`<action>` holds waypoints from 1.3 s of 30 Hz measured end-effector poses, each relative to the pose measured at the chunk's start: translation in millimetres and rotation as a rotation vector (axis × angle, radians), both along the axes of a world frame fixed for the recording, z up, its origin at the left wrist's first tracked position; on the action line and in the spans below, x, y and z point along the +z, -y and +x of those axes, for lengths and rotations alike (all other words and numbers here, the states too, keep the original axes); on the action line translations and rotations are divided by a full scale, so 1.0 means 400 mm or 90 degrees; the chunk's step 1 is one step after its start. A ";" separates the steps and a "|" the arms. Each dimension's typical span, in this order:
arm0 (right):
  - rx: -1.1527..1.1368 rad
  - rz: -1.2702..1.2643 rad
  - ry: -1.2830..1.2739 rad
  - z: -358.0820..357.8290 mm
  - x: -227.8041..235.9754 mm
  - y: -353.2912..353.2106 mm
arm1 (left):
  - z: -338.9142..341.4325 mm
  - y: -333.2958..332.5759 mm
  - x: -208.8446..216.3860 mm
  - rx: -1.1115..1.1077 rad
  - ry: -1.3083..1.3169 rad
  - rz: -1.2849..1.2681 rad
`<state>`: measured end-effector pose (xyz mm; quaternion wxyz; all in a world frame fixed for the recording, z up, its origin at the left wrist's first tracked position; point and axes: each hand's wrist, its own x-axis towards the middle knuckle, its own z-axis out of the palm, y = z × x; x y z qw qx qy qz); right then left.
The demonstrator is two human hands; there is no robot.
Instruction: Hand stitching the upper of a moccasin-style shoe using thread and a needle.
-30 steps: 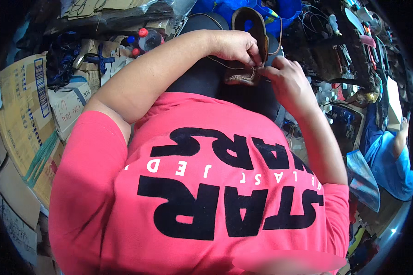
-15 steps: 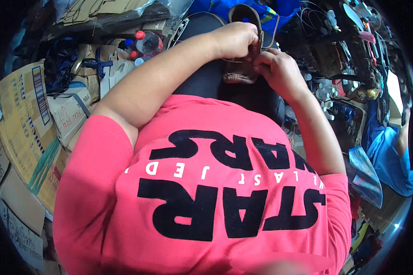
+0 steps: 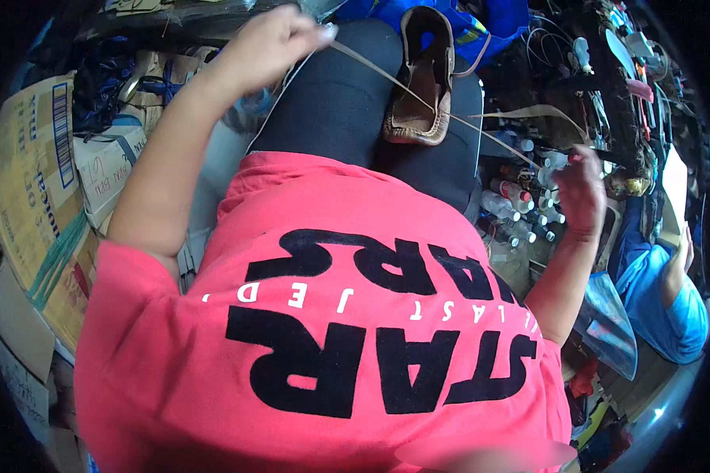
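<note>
A brown leather shoe (image 3: 443, 85), with gathered stitching round its toe, lies on my dark-trousered lap, its opening facing up. Pale thread (image 3: 377, 71) runs taut from inside the shoe up to my left hand (image 3: 280, 41), whose fingers are closed on it, out beyond my left thigh. On the other side, a second length of thread (image 3: 497, 142) stretches from the shoe's edge to my right hand (image 3: 582, 189). That hand is closed and somewhat blurred, held off to the right. A loose tan strip (image 3: 532, 112) curves above it. Neither hand touches the shoe.
Cardboard boxes (image 3: 35, 189) are stacked at my left. Several plastic bottles (image 3: 517, 205) stand on the right, below hanging cables and tools. A blue bag (image 3: 489, 20) lies beyond the shoe. Another person in a blue shirt (image 3: 663, 296) sits at far right.
Both hands have moved away from the shoe to opposite sides, drawing the thread out between them. The shoe now lies open to view on my lap.
</note>
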<state>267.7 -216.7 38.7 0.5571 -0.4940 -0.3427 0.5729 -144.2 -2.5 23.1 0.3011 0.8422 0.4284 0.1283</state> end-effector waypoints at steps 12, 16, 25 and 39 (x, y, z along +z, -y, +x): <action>0.150 -0.035 1.036 -0.072 -0.235 0.095 | 0.056 -0.096 -0.208 -0.269 0.909 -1.068; 0.152 -0.238 0.776 -0.045 -0.269 0.128 | 0.066 -0.068 -0.090 0.023 0.697 -0.714; -0.009 -0.011 0.593 -0.138 -0.065 -0.105 | 0.153 0.154 -0.055 -0.302 0.168 0.143; 0.341 0.006 0.658 -0.254 -0.009 -0.145 | 0.197 0.186 -0.091 -0.368 -0.034 0.141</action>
